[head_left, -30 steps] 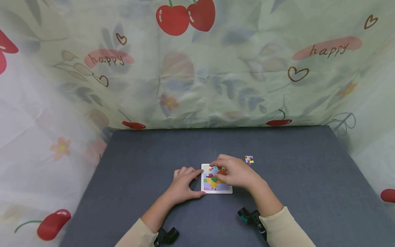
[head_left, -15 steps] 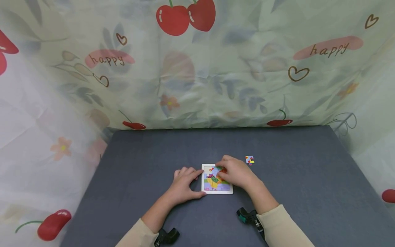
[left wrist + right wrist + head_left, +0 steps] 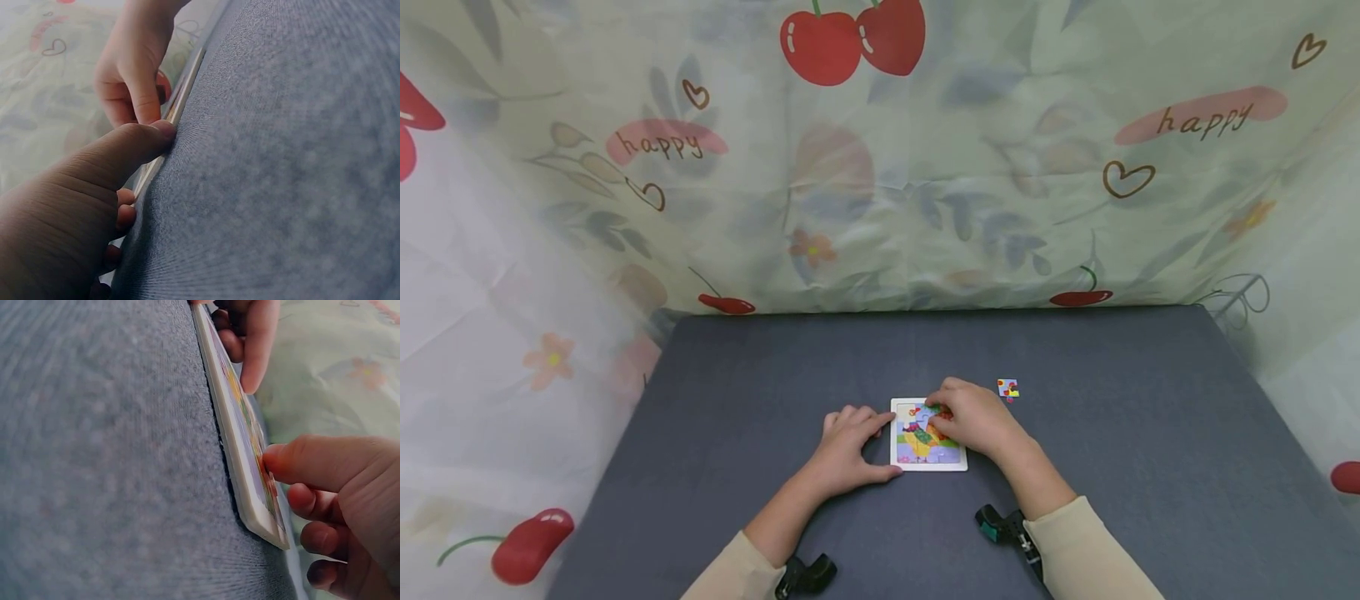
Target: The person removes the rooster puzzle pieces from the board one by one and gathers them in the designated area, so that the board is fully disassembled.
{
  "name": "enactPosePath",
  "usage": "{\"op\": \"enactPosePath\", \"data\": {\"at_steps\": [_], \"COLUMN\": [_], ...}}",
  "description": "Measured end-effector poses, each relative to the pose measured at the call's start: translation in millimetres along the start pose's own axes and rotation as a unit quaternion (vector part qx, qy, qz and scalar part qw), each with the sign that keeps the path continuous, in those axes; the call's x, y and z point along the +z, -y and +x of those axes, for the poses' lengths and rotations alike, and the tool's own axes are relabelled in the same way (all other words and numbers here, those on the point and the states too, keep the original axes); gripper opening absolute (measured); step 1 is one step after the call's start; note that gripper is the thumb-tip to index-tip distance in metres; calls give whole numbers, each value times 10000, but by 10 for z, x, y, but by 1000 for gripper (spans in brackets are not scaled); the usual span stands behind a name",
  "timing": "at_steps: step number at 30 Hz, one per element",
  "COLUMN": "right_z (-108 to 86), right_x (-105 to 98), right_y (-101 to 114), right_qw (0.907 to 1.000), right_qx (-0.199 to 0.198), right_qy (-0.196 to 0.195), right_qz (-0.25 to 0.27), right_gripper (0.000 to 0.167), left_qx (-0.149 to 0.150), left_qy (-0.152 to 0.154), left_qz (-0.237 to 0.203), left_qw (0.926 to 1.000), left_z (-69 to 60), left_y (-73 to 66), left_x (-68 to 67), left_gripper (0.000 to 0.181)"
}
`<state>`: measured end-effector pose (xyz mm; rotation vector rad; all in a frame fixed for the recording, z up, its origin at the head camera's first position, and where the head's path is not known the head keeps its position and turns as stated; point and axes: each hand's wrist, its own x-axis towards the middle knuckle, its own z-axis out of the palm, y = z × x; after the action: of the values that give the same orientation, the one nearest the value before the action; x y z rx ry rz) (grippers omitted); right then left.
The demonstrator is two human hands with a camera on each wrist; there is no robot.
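Observation:
A small jigsaw puzzle (image 3: 917, 450) in a white frame, with a bird picture, lies flat on the table. A beige patch shows at its upper left. My left hand (image 3: 847, 446) steadies the frame's left side, index finger straight against the left edge and thumb at the near left corner. Over the upper right part my right hand (image 3: 973, 421) bends thumb and index finger onto a puzzle piece (image 3: 945, 412), largely covered by the hand. In the right wrist view the right thumb (image 3: 281, 459) touches the picture, near the frame (image 3: 240, 494); its index fingertip is hidden there.
Beyond the right hand, a loose colourful puzzle piece (image 3: 1007, 388) lies on the grey cloth-covered table (image 3: 1112, 433). A patterned curtain (image 3: 880, 167) hangs behind the table's far edge. Black devices (image 3: 805, 575) sit at both wrists.
My right hand has shifted slightly right across the puzzle, uncovering more of its upper middle, then stayed nearly still. The left hand has kept its place on the frame.

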<state>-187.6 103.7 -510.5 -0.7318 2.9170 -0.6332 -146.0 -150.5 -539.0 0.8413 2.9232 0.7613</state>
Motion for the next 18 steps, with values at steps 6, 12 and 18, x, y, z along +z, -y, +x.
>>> {"op": "enactPosePath", "data": {"at_steps": [6, 12, 18], "right_z": [-5, -17, -16], "right_x": [-4, -17, -25], "right_y": [-3, -22, -51], "right_qw": [9999, 9999, 9983], "right_qx": [-87, -55, -347], "right_qy": [1, -149, -462], "right_qz": [-149, -53, 45], "right_gripper": [26, 24, 18], "left_qx": [-12, 17, 25], "left_qy": [23, -13, -22], "left_qz": [-18, -16, -7], "left_qw": [10000, 10000, 10000], "left_z": [-3, 0, 1], "left_y": [0, 8, 9], "left_x": [-1, 10, 13], "left_gripper": [74, 74, 74]}}
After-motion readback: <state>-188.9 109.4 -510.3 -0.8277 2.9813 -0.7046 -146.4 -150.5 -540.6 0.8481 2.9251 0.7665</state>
